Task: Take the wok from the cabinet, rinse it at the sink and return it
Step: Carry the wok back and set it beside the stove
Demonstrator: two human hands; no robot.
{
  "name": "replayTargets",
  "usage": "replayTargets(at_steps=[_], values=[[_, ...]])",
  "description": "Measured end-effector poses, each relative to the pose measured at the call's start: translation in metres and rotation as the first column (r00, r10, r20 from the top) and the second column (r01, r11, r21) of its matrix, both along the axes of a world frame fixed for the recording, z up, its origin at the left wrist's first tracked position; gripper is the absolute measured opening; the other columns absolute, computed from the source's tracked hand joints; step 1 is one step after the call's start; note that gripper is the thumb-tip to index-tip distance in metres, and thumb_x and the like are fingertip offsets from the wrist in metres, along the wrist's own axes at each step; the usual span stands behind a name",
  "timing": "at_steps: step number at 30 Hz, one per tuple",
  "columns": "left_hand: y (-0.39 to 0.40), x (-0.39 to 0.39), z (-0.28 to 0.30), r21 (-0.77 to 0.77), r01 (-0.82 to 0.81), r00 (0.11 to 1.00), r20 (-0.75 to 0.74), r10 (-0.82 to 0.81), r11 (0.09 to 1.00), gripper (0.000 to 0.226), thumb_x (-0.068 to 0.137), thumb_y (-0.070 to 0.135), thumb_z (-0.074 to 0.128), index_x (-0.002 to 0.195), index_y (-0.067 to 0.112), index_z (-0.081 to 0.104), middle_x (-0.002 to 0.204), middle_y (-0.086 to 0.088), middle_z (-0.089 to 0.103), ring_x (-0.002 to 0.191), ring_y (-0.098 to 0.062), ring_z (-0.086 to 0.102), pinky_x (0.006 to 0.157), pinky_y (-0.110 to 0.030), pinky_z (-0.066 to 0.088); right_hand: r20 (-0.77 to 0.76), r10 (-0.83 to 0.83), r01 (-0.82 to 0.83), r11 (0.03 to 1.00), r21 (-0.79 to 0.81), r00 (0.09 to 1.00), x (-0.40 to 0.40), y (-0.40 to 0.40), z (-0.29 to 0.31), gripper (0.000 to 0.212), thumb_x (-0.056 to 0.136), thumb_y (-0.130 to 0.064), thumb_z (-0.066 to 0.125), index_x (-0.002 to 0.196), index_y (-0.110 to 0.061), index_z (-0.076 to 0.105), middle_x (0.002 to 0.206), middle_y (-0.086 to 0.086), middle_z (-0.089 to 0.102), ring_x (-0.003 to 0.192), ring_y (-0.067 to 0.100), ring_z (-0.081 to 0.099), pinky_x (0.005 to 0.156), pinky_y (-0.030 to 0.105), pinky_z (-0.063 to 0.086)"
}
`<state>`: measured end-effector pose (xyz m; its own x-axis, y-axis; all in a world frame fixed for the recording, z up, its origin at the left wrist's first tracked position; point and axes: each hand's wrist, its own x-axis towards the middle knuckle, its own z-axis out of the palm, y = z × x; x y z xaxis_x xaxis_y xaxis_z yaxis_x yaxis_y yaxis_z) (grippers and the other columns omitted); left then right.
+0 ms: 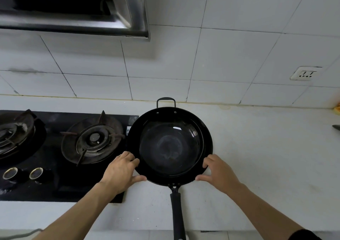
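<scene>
A black wok (170, 146) sits on the white counter (266, 157), just right of the gas stove. Its long handle (177, 212) points toward me and a small loop handle (166, 101) faces the wall. My left hand (122, 171) grips the wok's near-left rim, fingers over the edge and thumb below. On the near-right rim my right hand (218, 172) holds it the same way. The wok's inside looks empty, with a pale sheen at the bottom. No sink or cabinet is in view.
A black two-burner gas stove (60, 148) lies to the left, with two knobs (23, 173) at its front. A steel range hood (77, 10) hangs above it. The tiled wall carries a socket (305, 73). A dark blade tip (336, 127) and something yellow (337, 109) show at the right edge.
</scene>
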<state>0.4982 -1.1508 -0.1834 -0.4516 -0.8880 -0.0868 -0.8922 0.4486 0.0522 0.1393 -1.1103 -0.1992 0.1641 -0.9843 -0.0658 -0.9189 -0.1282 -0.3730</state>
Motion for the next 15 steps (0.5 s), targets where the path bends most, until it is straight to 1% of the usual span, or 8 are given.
replayTargets(at_steps=[7,10,15], values=[[-0.005,0.019,0.003,0.007,0.034,0.999,-0.003,-0.034,0.999,0.067,0.073,0.082,0.042,0.109,0.028,0.059,0.111,0.009,0.054,0.113,-0.013,0.044,0.097,-0.026,0.039,-0.039,-0.030,0.029,0.999,-0.015,0.999,0.022,0.011,0.001,0.049,0.069,-0.071,0.066,0.083,-0.026,0.050,0.086,-0.013,0.048,0.076,0.006,0.047,0.059,0.011,0.034],[-0.010,0.022,0.005,0.025,0.031,0.999,-0.034,-0.030,0.999,0.065,0.071,0.081,0.047,0.107,0.028,0.059,0.110,0.009,0.053,0.112,-0.012,0.044,0.094,-0.026,0.040,-0.070,-0.040,0.038,0.999,-0.025,0.997,0.027,0.014,0.002,0.051,0.069,-0.074,0.063,0.084,-0.027,0.051,0.086,-0.013,0.049,0.076,0.006,0.047,0.061,0.012,0.035],[-0.014,0.024,0.006,0.047,0.023,0.998,-0.057,-0.020,0.999,0.064,0.070,0.079,0.051,0.107,0.027,0.059,0.115,0.009,0.053,0.118,-0.012,0.043,0.097,-0.028,0.040,-0.050,-0.068,0.067,0.997,-0.030,0.996,0.031,0.016,0.001,0.052,0.067,-0.074,0.066,0.083,-0.026,0.053,0.084,-0.013,0.050,0.076,0.006,0.048,0.062,0.013,0.036]])
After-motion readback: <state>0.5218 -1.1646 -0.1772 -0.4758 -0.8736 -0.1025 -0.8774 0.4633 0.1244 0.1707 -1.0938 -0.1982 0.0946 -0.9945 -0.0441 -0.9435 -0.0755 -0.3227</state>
